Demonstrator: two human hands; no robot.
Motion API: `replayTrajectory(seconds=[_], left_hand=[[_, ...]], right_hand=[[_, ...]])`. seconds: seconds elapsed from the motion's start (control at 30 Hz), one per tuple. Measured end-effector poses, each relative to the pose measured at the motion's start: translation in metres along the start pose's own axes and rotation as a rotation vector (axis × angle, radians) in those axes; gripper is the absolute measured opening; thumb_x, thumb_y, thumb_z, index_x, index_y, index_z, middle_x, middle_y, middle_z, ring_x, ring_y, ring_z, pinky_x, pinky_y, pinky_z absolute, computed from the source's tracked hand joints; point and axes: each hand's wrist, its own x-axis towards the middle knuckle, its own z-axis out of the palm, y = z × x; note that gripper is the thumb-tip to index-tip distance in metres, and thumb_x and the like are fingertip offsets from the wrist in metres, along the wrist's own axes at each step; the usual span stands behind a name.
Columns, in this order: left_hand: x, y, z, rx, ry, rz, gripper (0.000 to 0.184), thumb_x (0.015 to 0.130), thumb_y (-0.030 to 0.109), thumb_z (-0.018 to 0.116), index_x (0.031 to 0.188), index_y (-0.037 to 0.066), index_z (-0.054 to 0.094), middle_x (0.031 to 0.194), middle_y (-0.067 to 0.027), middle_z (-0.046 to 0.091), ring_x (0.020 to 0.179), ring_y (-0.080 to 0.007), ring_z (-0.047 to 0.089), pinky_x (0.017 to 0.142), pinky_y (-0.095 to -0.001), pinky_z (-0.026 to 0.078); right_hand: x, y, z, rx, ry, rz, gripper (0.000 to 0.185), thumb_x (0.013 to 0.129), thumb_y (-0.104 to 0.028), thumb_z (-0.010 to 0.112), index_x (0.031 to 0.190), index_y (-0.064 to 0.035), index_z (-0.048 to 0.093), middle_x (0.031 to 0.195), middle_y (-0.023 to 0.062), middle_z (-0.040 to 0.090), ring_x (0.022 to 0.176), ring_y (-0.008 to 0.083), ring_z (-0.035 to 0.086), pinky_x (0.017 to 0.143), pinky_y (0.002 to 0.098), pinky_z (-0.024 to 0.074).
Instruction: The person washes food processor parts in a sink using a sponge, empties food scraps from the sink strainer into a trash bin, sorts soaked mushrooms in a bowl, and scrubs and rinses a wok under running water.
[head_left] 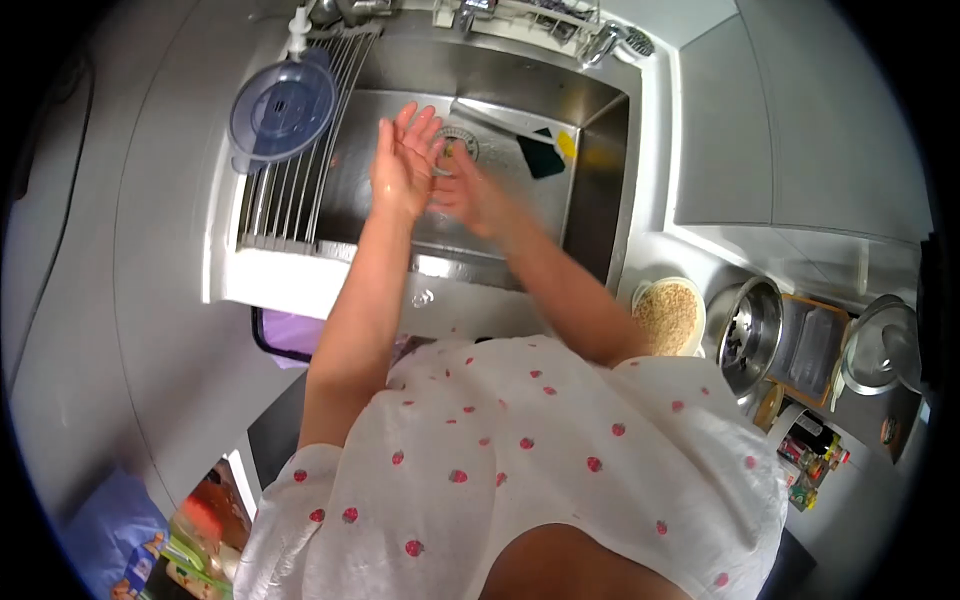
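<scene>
Both of my hands are over the stainless steel sink (345, 190), holding nothing I can see. My left hand (404, 165) is palm up, its fingers stretched and apart. Close beside it on the right, my right hand (468, 195) is smeared by motion, with its fingers extended and apart; I cannot tell whether the two touch. Behind them the round drain (458, 146) is partly covered. On the sink floor to the right lie a dark green scouring pad (541, 156) and a small yellow piece (567, 144).
A translucent blue lidded container (284, 108) rests on the metal rack (290, 205) across the sink's left side. Faucet fittings (602, 45) line the back. At right stand a bowl of grain-like food (669, 314), a steel bowl (768, 325) and a glass lid (882, 345).
</scene>
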Motion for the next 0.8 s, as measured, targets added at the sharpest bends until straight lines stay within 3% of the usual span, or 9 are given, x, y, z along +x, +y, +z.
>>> replayTrajectory(seconds=[0.07, 0.1, 0.23, 0.33, 0.4, 0.43, 0.6, 0.73, 0.8], left_hand=[[-0.022, -0.002, 0.02, -0.573, -0.261, -0.132, 0.051, 0.089, 0.043, 0.032, 0.122, 0.004, 0.039, 0.125, -0.0146, 0.042, 0.114, -0.0279, 0.04, 0.099, -0.0362, 0.026], [-0.027, 0.005, 0.022, -0.57, -0.258, -0.137, 0.051, 0.089, 0.043, 0.032, 0.122, 0.004, 0.039, 0.125, -0.0146, 0.042, 0.114, -0.0279, 0.04, 0.099, -0.0362, 0.026], [-0.042, 0.027, 0.026, -0.618, -0.42, -0.141, 0.053, 0.089, 0.045, 0.033, 0.124, 0.006, 0.037, 0.127, -0.0156, 0.04, 0.114, -0.0299, 0.04, 0.098, -0.0374, 0.028], [-0.029, 0.007, -0.013, -0.511, -0.43, -0.219, 0.044, 0.089, 0.039, 0.035, 0.119, 0.007, 0.045, 0.117, -0.013, 0.05, 0.106, -0.0227, 0.047, 0.094, -0.036, 0.032], [-0.015, -0.017, -0.037, 0.175, 0.153, -0.452, 0.034, 0.089, 0.032, 0.037, 0.112, 0.01, 0.049, 0.105, -0.0054, 0.058, 0.098, -0.0147, 0.051, 0.082, -0.03, 0.037], [-0.018, -0.016, -0.033, 0.175, 0.157, -0.453, 0.034, 0.089, 0.032, 0.037, 0.112, 0.01, 0.049, 0.105, -0.0054, 0.058, 0.098, -0.0147, 0.051, 0.082, -0.03, 0.037], [-0.011, -0.009, -0.024, 0.067, 0.226, -0.392, 0.028, 0.089, 0.026, 0.037, 0.106, 0.009, 0.052, 0.098, -0.0054, 0.059, 0.093, -0.0129, 0.051, 0.077, -0.0268, 0.037], [0.001, -0.012, -0.023, -0.053, 0.198, -0.346, 0.028, 0.089, 0.025, 0.036, 0.106, 0.008, 0.051, 0.099, -0.0064, 0.059, 0.093, -0.0147, 0.051, 0.079, -0.0277, 0.037], [-0.001, -0.013, -0.022, -0.025, 0.188, -0.353, 0.028, 0.09, 0.024, 0.036, 0.107, 0.007, 0.05, 0.1, -0.0073, 0.058, 0.092, -0.0161, 0.052, 0.077, -0.028, 0.039]], right_hand=[[0.0, -0.009, 0.039, 0.132, 0.056, -0.223, 0.061, 0.083, -0.047, 0.047, 0.125, -0.004, 0.036, 0.115, 0.0099, 0.05, 0.101, 0.021, 0.05, 0.085, 0.033, 0.0395], [-0.005, -0.018, 0.06, 0.265, 0.105, -0.439, 0.062, 0.085, -0.046, 0.045, 0.128, -0.0046, 0.031, 0.12, 0.0092, 0.047, 0.105, 0.0212, 0.048, 0.086, 0.033, 0.0391], [-0.037, -0.062, 0.084, 0.161, 0.089, -0.388, 0.053, 0.087, -0.042, 0.042, 0.123, -0.0033, 0.037, 0.12, 0.011, 0.046, 0.108, 0.021, 0.046, 0.087, 0.0306, 0.0389], [-0.036, -0.097, 0.058, -0.177, -0.322, -0.505, 0.045, 0.088, -0.036, 0.041, 0.118, -0.0027, 0.04, 0.12, 0.0118, 0.046, 0.108, 0.0205, 0.047, 0.087, 0.0309, 0.0394], [-0.039, -0.107, 0.042, 0.093, -0.652, -0.364, 0.04, 0.089, -0.026, 0.042, 0.122, -0.0046, 0.039, 0.12, 0.0108, 0.046, 0.105, 0.0248, 0.048, 0.086, 0.0359, 0.04], [-0.034, -0.099, 0.033, 0.096, -0.652, -0.361, 0.04, 0.089, -0.026, 0.042, 0.122, -0.0046, 0.039, 0.12, 0.0108, 0.046, 0.105, 0.0248, 0.048, 0.086, 0.0359, 0.04], [0.025, -0.014, -0.043, -1.47, 0.286, -0.384, 0.026, 0.077, -0.023, 0.049, 0.093, -0.0062, 0.061, 0.086, 0.0128, 0.062, 0.084, 0.0301, 0.059, 0.076, 0.0393, 0.0437], [0.043, -0.029, -0.059, -1.514, 0.342, -0.119, 0.022, 0.079, -0.016, 0.046, 0.092, -0.0054, 0.06, 0.096, 0.0141, 0.06, 0.087, 0.0305, 0.058, 0.076, 0.0403, 0.0444], [0.061, -0.03, -0.098, -1.808, 0.673, -0.108, 0.024, 0.076, -0.015, 0.048, 0.092, -0.0027, 0.06, 0.093, 0.0158, 0.06, 0.086, 0.0297, 0.058, 0.076, 0.0365, 0.045]])
